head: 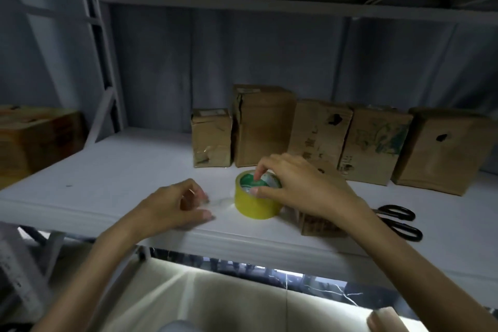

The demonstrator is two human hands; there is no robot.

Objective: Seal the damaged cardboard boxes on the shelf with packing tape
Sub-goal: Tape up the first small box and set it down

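Hands (291, 186) are apart: the tape roll (256, 198) is gripped by the right, a clear strip (221, 201) pinched by the left (175, 207). No box (211, 137) looks freshly sealed yet, so most taping is judged left

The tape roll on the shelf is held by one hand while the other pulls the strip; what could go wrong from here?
1. The clear strip that the left hand pulls is loose and could fold onto itself.
2. The right hand holds the tape roll only by its rim and core, so it could slide.
3. The scissors lie behind the right forearm, awkward to reach.
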